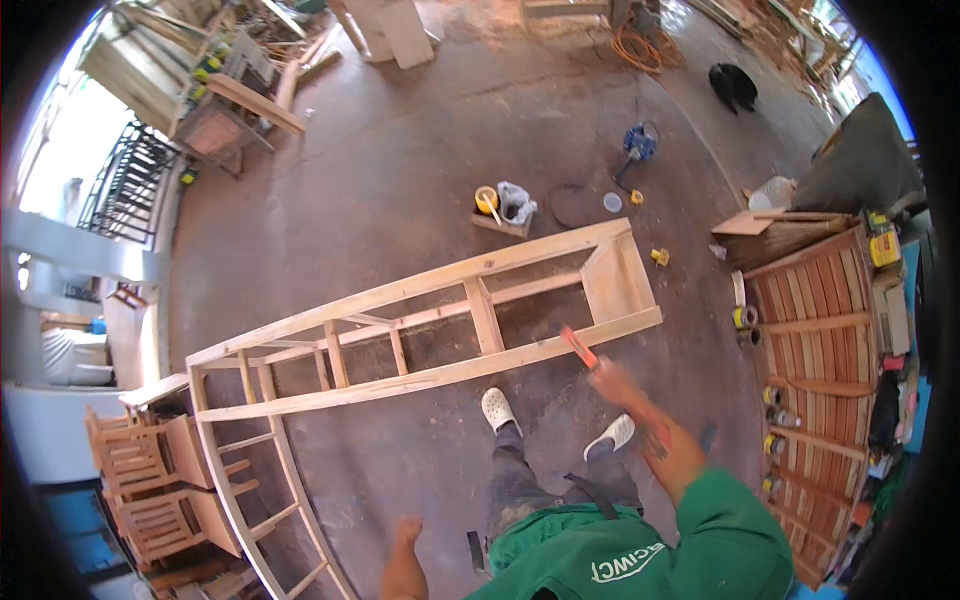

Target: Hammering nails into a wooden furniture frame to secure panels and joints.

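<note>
A long pale wooden frame [440,375] with crosspieces lies on its side across the floor in front of my feet. My right hand [612,382] is shut on a thin orange-red tool [579,347], a pencil or small brush, whose tip touches the frame's near rail close to its right end. My left hand [405,532] hangs low at the bottom of the picture, apart from the frame and holding nothing; its fingers are blurred.
A slatted wooden bench top [820,340] with small cans along its edge stands to the right. Wooden chairs [150,480] are stacked at lower left. A small block with a yellow cup and bag [503,208], a blue power tool [639,143] and an orange cable [637,48] lie beyond the frame.
</note>
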Demonstrator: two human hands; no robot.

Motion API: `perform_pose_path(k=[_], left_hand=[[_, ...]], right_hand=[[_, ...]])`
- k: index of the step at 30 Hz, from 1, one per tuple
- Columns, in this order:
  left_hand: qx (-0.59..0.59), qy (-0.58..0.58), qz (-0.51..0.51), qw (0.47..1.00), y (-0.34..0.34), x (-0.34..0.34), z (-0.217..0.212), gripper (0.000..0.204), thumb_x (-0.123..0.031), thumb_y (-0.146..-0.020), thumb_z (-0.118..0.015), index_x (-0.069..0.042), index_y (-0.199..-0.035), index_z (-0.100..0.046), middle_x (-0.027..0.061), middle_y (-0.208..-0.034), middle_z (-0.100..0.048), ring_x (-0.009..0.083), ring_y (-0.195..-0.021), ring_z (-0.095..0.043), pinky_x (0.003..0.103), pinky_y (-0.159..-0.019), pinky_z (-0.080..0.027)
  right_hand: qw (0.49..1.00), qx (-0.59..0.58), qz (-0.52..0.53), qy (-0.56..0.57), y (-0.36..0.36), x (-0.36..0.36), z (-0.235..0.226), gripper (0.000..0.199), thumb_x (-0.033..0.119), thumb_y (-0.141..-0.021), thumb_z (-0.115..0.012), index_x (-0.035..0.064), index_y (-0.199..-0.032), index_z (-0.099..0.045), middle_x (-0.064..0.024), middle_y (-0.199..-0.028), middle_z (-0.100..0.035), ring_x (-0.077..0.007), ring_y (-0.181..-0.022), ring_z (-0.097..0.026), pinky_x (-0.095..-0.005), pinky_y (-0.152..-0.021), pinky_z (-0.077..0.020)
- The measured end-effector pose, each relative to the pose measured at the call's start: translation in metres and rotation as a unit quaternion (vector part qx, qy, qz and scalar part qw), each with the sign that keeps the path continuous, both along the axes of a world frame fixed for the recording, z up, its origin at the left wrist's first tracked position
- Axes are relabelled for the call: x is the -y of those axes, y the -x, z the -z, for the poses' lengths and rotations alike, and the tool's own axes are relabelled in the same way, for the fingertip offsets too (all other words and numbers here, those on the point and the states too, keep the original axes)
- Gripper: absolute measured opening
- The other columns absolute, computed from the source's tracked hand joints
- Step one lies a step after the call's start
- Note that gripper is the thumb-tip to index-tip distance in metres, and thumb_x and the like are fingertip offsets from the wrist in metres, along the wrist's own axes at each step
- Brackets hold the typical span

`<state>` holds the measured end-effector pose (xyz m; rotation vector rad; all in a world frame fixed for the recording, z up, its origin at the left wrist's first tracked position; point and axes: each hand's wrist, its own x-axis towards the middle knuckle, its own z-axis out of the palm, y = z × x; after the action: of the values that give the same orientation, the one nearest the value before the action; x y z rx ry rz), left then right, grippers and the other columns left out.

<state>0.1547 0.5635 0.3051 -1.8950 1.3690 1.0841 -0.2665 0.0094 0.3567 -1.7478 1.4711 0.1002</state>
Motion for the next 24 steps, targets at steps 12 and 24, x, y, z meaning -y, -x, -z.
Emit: perform_pose_path(k=[12,24], left_hand=[[-0.245,-0.033,-0.448,0.859,0.321,0.071,0.009,0.036,-0.041,-0.095,-0.058,-0.012,-0.112,-0.071,0.0135,-0.101,-0.070,0.0304,-0.088,-0.068,0.051,-0.070,-0.056],[-0.091,0.224,-0.144,0.960,0.353,0.360,0.020,0.029,-0.030,-0.095,-0.055,-0.008,-0.095,-0.074,0.0195,-0.096,-0.072,0.0367,-0.098,-0.070,0.048,-0.086,-0.056]], right_hand=[[0.939,-0.180,0.208,-0.208,0.546,-0.239,0.055,0.032,0.033,-0.091,-0.062,0.0048,-0.099,-0.073,-0.0158,-0.090,-0.073,-0.0289,-0.078,-0.070,-0.0420,-0.073,-0.0551],[0.875,-0.023,0.386,-0.290,0.631,-0.258,-0.062,0.033,0.039,-0.090,-0.068,0.0064,-0.091,-0.069,-0.0081,-0.082,-0.066,-0.0214,-0.075,-0.062,-0.0388,-0.067,-0.0467]])
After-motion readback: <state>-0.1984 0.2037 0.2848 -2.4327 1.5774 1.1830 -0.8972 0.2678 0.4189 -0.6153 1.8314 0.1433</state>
